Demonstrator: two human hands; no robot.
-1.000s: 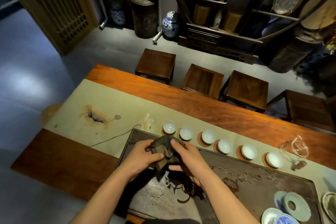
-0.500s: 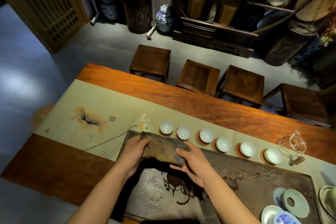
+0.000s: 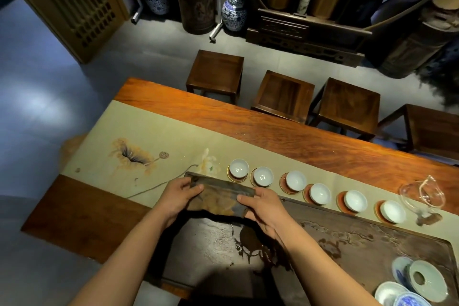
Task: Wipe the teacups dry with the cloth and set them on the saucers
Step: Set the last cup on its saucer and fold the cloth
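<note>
Several white teacups stand in a row on round saucers along the table runner, from the leftmost teacup (image 3: 238,168) to the rightmost teacup (image 3: 393,211). The red rim of a saucer (image 3: 283,184) shows beside the third cup. I hold a dark brown cloth (image 3: 221,197) folded into a flat strip over the far left corner of the dark tea tray (image 3: 360,238). My left hand (image 3: 179,195) grips the cloth's left end and my right hand (image 3: 263,205) grips its right end. The cloth lies just in front of the two leftmost cups.
A glass pitcher (image 3: 422,196) stands on the runner right of the cups. Blue-and-white lids and dishes (image 3: 419,278) sit at the tray's right end. A wet patch (image 3: 250,246) marks the tray. Wooden stools (image 3: 283,94) line the table's far side.
The cloth was bunched between both hands; it is now folded flat and stretched out, and my hands have moved apart and forward toward the cups.
</note>
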